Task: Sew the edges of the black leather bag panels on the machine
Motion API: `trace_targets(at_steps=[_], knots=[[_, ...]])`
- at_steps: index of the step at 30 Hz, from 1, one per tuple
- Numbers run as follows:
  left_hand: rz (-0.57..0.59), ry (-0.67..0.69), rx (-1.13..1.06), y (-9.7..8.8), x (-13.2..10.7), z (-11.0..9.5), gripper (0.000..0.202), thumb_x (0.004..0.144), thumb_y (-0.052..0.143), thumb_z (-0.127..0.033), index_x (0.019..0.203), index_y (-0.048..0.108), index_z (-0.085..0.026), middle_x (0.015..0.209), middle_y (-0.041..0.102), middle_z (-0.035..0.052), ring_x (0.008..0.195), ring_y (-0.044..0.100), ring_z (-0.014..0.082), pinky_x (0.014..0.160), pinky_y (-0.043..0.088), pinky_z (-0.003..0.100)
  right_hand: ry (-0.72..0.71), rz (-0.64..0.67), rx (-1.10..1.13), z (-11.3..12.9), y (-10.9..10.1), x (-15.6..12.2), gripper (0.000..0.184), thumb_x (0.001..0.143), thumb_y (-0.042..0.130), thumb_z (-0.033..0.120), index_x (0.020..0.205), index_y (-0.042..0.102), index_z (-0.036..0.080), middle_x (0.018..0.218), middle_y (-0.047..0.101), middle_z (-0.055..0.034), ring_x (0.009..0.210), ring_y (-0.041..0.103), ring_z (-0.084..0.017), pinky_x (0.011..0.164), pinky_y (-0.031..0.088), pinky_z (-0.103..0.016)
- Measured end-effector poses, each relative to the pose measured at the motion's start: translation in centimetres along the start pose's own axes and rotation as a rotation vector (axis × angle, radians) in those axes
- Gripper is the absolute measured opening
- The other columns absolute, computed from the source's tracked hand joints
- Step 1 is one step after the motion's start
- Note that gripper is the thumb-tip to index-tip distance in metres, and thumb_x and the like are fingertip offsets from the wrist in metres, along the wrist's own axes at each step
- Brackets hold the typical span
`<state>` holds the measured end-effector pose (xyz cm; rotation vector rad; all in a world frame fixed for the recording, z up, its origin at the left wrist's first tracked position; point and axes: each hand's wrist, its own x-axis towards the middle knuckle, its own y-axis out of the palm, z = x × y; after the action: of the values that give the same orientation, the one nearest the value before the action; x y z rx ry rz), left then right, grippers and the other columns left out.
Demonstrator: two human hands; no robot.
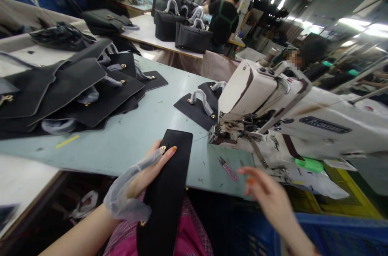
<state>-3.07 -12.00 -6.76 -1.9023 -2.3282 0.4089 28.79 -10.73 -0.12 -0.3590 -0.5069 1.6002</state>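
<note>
My left hand [148, 169] grips a black bag panel [169, 191] near its upper end, with the thumb lying across its face. The panel is tilted upright over my lap at the table's front edge. Its plastic-wrapped handle [121, 185], fixed with gold fittings, loops over my left wrist. My right hand [265, 191], slightly blurred, hovers at the front edge below the sewing machine [273, 114], fingers loosely bent and apart, nothing visible in them. Just left of its fingertips, pink-handled thread snips [228, 169] lie on the table.
Black panels with wrapped handles [112, 94] are piled on the left of the pale table [142, 147]. More panels [197, 108] lie behind the machine head. Blue [342, 227] and yellow crates [345, 179] stand at lower right. Finished black bags [194, 38] and a person [224, 17] are beyond.
</note>
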Motion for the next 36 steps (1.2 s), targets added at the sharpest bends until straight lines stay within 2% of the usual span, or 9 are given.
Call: trace_targets(at_steps=[3, 6, 10, 14, 18, 22, 29, 33, 36], knots=[[0.035, -0.01, -0.097, 0.7, -1.0, -1.4, 0.051, 0.084, 0.059, -0.053, 0.13, 0.06, -0.032, 0.133, 0.064, 0.0046, 0.126, 0.057, 0.0344, 0.106, 0.047, 0.042, 0.245, 0.506, 0.338, -1.1, 7.6, -1.7, 0.052, 0.089, 0.054, 0.062, 0.125, 0.057, 0.024, 0.098, 0.072, -0.0119, 0.039, 0.054, -0.01, 0.037, 0.038, -0.023], [0.023, 0.033, -0.131, 0.7, -1.2, 0.4, 0.06, 0.081, 0.063, -0.052, 0.137, 0.055, -0.03, 0.136, 0.063, 0.0074, 0.125, 0.058, 0.0346, 0.105, 0.048, 0.046, 0.348, 0.725, 0.546, -1.0, 13.8, -1.2, 0.068, 0.083, 0.058, 0.069, 0.124, 0.052, 0.016, 0.077, 0.067, -0.0023, 0.033, 0.044, -0.004, 0.032, 0.029, -0.016], [-0.179, 0.074, 0.028, -3.8, -0.4, 6.5, 0.06, 0.081, 0.064, -0.047, 0.136, 0.053, -0.023, 0.143, 0.055, 0.0138, 0.128, 0.055, 0.033, 0.111, 0.041, 0.051, 0.268, 0.54, 0.549, 0.4, 15.9, 4.8, 0.052, 0.079, 0.069, 0.062, 0.098, 0.059, 0.015, 0.068, 0.061, 0.0027, 0.031, 0.035, -0.001, 0.03, 0.021, -0.014], [-0.566, 0.205, 0.309, -13.2, 1.0, 9.2, 0.055, 0.089, 0.056, -0.038, 0.139, 0.045, -0.018, 0.145, 0.049, 0.0167, 0.133, 0.05, 0.0292, 0.11, 0.042, 0.05, 0.1, 0.044, 0.83, 0.3, 17.0, 11.7, 0.044, 0.078, 0.072, 0.054, 0.106, 0.058, 0.023, 0.095, 0.068, -0.0022, 0.065, 0.067, -0.011, 0.056, 0.055, -0.021], [-0.822, 0.257, 0.716, -21.9, 4.8, 8.5, 0.073, 0.085, 0.061, -0.035, 0.147, 0.033, -0.009, 0.154, 0.033, 0.0224, 0.146, 0.029, 0.0307, 0.119, 0.028, 0.048, 0.013, 0.177, 0.546, -3.6, 20.0, 10.4, 0.055, 0.087, 0.06, 0.054, 0.132, 0.054, 0.023, 0.141, 0.052, -0.0163, 0.117, 0.063, -0.028, 0.095, 0.055, -0.047], [-0.754, 0.065, 0.89, -26.3, 10.1, 8.6, 0.084, 0.075, 0.068, -0.031, 0.147, 0.036, -0.003, 0.16, 0.023, 0.0248, 0.148, 0.022, 0.0379, 0.12, 0.023, 0.048, -0.469, 0.277, -0.134, -8.1, 21.8, 5.8, 0.04, 0.092, 0.056, 0.038, 0.126, 0.065, 0.019, 0.14, 0.056, -0.0132, 0.132, 0.051, -0.031, 0.114, 0.039, -0.054], [-0.821, 0.065, 0.739, -27.0, 13.8, 7.3, 0.037, 0.086, 0.048, -0.018, 0.117, 0.064, -0.006, 0.146, 0.048, 0.0243, 0.143, 0.03, 0.0414, 0.117, 0.013, 0.061, -0.634, 0.237, -0.352, -7.7, 20.9, 5.0, 0.034, 0.097, 0.045, 0.022, 0.12, 0.069, 0.018, 0.136, 0.06, -0.0112, 0.127, 0.057, -0.027, 0.105, 0.05, -0.049], [-0.818, 0.113, 0.526, -25.8, 11.7, 5.2, 0.028, 0.089, 0.048, -0.032, 0.097, 0.068, -0.015, 0.111, 0.07, 0.0144, 0.113, 0.06, 0.0328, 0.104, 0.04, 0.047, -0.607, 0.233, -0.315, -7.4, 20.9, 5.0, 0.033, 0.097, 0.045, 0.02, 0.119, 0.07, 0.018, 0.135, 0.061, -0.0116, 0.127, 0.057, -0.027, 0.106, 0.05, -0.049], [-0.842, 0.139, 0.296, -23.9, 8.3, 3.5, 0.031, 0.086, 0.054, -0.044, 0.087, 0.067, -0.016, 0.083, 0.07, 0.0079, 0.095, 0.065, 0.0298, 0.09, 0.05, 0.042, -0.591, 0.256, -0.284, -7.5, 21.0, 4.9, 0.033, 0.096, 0.046, 0.02, 0.12, 0.069, 0.017, 0.137, 0.059, -0.0118, 0.129, 0.055, -0.028, 0.108, 0.047, -0.052]])
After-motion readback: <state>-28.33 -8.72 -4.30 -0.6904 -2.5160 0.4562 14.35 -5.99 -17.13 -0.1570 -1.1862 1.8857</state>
